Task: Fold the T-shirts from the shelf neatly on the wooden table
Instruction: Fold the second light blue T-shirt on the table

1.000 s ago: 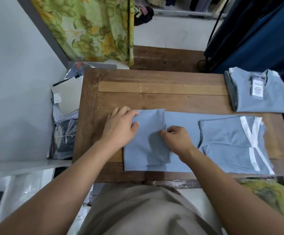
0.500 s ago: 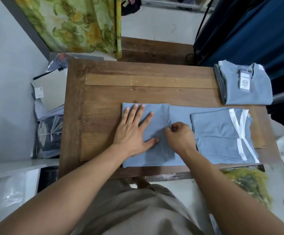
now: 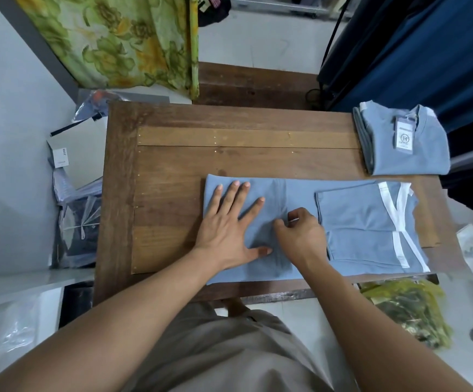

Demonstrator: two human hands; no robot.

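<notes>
A light blue T-shirt [image 3: 357,210] with white neck trim lies lengthwise along the near part of the wooden table [image 3: 229,159]. Its left end is folded over into a flap. My left hand [image 3: 229,227] presses flat on that flap with the fingers spread. My right hand [image 3: 300,233] sits at the flap's right edge, its thumb and curled fingers pinching the cloth there. A folded blue T-shirt [image 3: 416,157] with a white tag lies at the table's far right corner.
Plastic-wrapped packages [image 3: 77,210] are piled on the floor left of the table. A green floral cloth [image 3: 122,41] hangs at the back left and dark blue garments [image 3: 427,52] at the back right. A yellow-green bag [image 3: 407,309] lies by the near right corner.
My left hand slid from the flap's left edge onto the flap and spread flat. My right hand stayed at the flap's right edge. The camera view shifted slightly.
</notes>
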